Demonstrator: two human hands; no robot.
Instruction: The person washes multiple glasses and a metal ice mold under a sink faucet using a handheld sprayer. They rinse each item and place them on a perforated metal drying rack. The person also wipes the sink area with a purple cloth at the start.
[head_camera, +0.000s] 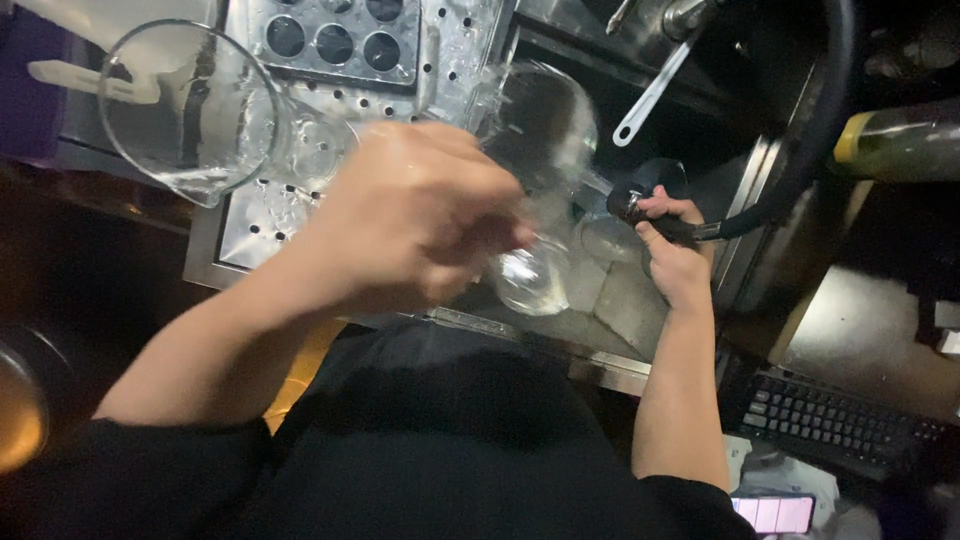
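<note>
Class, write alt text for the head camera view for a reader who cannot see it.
The left hand holds a clear wine glass over a metal sink, while the right hand grips a black spray hose aimed at it. A glass jug sits on the perforated drainboard.

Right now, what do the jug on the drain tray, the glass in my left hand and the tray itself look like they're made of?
The jug looks like clear glass or hard plastic: see-through, with bright glints; which one is open. The stemmed glass held by the left hand seems to be thin clear glass, wet and shiny. The drain tray looks like brushed stainless steel: grey, perforated, dully reflective.
</note>
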